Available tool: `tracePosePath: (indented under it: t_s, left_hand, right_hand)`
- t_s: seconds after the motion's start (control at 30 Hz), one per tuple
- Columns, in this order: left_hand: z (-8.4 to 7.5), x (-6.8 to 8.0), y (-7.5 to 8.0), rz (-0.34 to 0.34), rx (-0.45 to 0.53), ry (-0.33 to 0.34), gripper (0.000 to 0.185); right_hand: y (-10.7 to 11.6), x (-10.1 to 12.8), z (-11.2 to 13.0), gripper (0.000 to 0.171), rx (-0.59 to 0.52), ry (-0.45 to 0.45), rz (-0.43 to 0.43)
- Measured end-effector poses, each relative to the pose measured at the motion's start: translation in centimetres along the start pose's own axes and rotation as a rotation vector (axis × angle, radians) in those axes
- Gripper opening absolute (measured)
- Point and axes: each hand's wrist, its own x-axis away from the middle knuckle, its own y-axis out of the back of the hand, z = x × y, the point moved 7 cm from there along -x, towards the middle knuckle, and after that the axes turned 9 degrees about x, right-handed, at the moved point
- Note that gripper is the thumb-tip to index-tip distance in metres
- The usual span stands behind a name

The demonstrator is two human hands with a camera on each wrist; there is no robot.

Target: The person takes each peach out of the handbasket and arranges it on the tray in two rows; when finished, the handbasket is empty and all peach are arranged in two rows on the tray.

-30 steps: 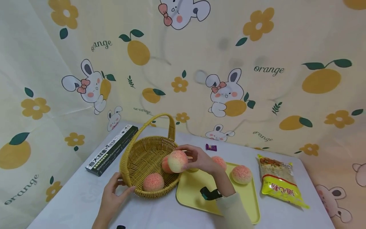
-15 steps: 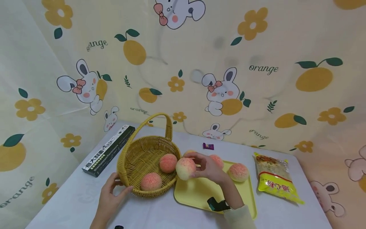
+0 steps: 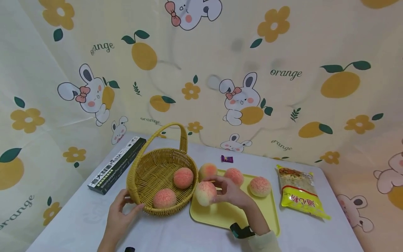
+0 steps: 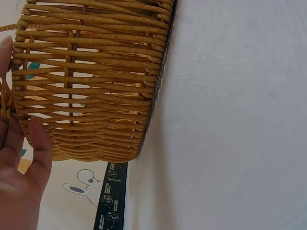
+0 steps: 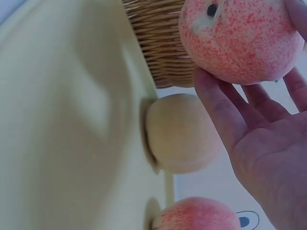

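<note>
Peach (image 3: 205, 193): held in the right hand's (image 3: 231, 191) curled fingers, above the tray's (image 3: 220, 213) left edge, just beside the basket (image 3: 157, 171).
Left hand (image 3: 121, 213): fingers grip the basket's near rim.
Basket: two peaches inside.
Tray: three more peaches along its far edge.

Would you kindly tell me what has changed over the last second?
The right hand, holding a peach, has drawn it back from over the basket rim and down over the yellow tray. The left hand stays on the basket's wall; two peaches remain inside it and three at the tray's far side.
</note>
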Motion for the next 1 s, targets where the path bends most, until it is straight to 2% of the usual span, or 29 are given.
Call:
tracePosePath:
  t_s: [0.13,0.53,1.0]
  left_hand:
    - [0.2,0.0,0.1,0.002,-0.012,0.022,0.054]
    - [0.2,-0.1,0.1,-0.006,-0.022,0.032,0.051]
    - [0.3,0.0,0.0,-0.008,-0.035,0.055,0.053]
  right_hand:
    - [-0.4,0.2,-0.7,0.059,-0.005,-0.030,0.023]
    - [-1.3,0.5,-2.1,0.059,0.055,-0.060,0.076]
    - [-2.3,0.9,-3.6,0.059,0.031,-0.075,0.114]
